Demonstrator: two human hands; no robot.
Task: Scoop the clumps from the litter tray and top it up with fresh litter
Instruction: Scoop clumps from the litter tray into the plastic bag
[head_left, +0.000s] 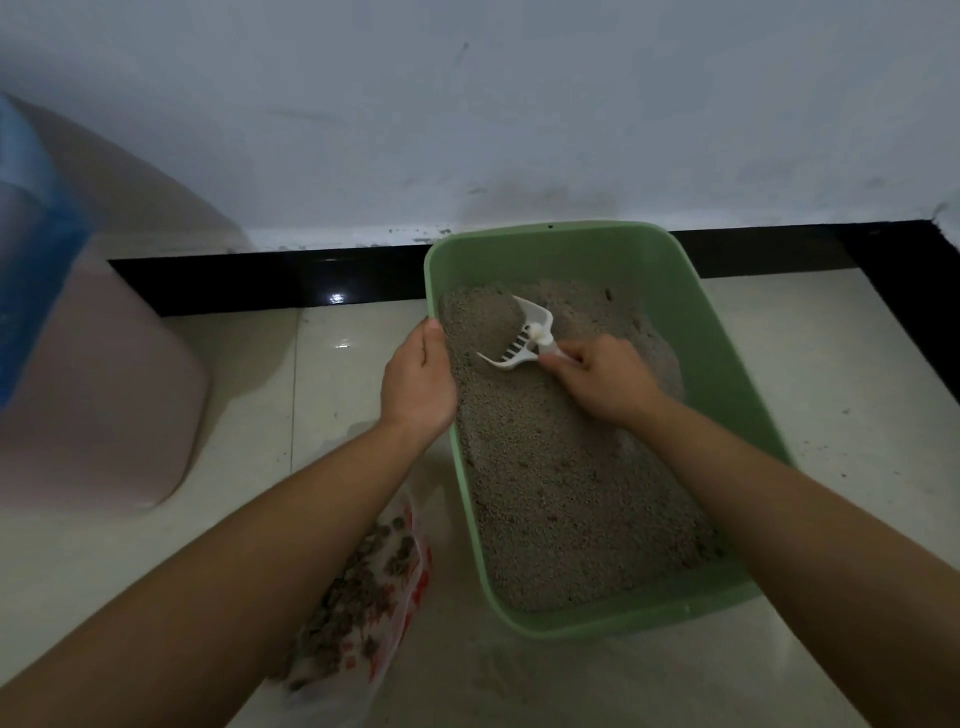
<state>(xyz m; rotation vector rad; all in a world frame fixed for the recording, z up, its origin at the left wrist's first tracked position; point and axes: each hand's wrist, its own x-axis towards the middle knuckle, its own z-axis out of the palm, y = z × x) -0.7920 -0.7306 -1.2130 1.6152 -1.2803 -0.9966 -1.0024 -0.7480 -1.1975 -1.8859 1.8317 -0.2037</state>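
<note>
Two hands work over glossy cream floor tiles below a pale wall: left hand grips green plastic litter tray rim, right hand holds white slotted plastic scoop.

Scoop: handle swallowed by the right hand; far lip sunk in the litter; load too dim to sort into clumps or loose grains.
Left hand: fingertips out of sight at the left rim of the green tray.
Tray floor: buried throughout.
Tray's right wall: crossed near the middle by the right forearm.
Plastic bag: left part covered by the left forearm; near end smeared; red print unreadable.
Pink bulk, far left: cut by the edge, blurred, kind unclear.
Blue shape over it: cut off likewise, blurred.
Specks at the wall's foot: too small to name.
</note>
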